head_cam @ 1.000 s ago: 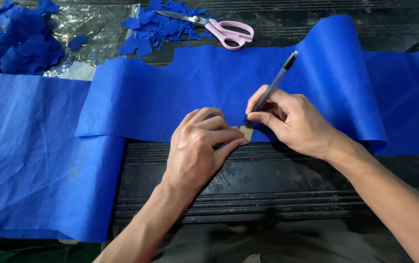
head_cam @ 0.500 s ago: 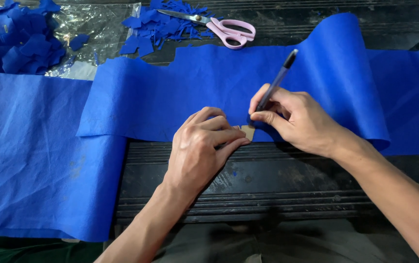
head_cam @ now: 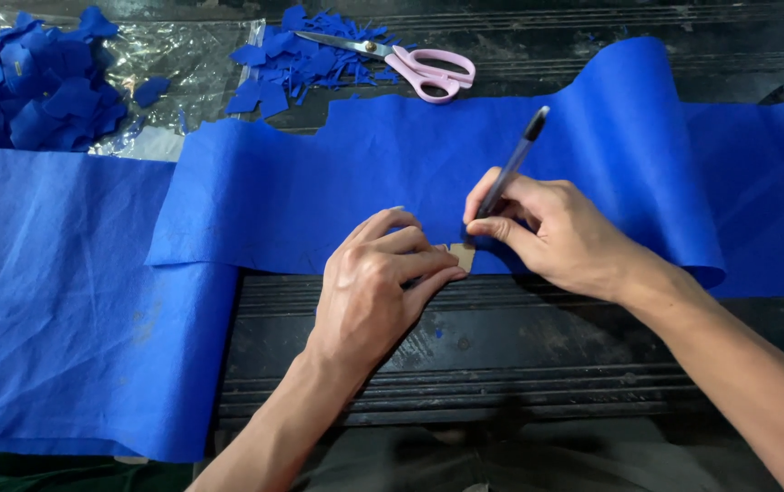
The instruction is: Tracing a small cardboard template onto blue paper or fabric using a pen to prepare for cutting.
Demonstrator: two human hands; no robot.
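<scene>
A long strip of blue fabric [head_cam: 319,196] is being spread across the dark slatted table [head_cam: 501,355], running from the left edge to the right edge; it is matte, creased, and folded back on itself at the left so that 2 layers are being shown there, and a hump is being raised in it at the right. Its near edge is being laid along the table's grooves, just in front of both hands. The table is being seen as black, worn and scuffed, with ridged slats.

At the far left, a heap of cut blue pieces [head_cam: 32,87] is being kept on a clear plastic sheet [head_cam: 200,64]. Beside it, a smaller scatter of blue scraps [head_cam: 296,64] is being left on the table, with pink-handled scissors [head_cam: 410,62] being rested on them, blades closed.

The left hand [head_cam: 378,282] is being pressed down, fingers curled narrow, on a small tan template [head_cam: 461,256] at the fabric's near edge; only 1 corner of the template is being shown. The right hand [head_cam: 547,228] is being closed around a dark pen [head_cam: 510,169], tilted, its tip being held at the template's edge, touching it or just beside it. The 2 hands are being held nearly touching.
</scene>
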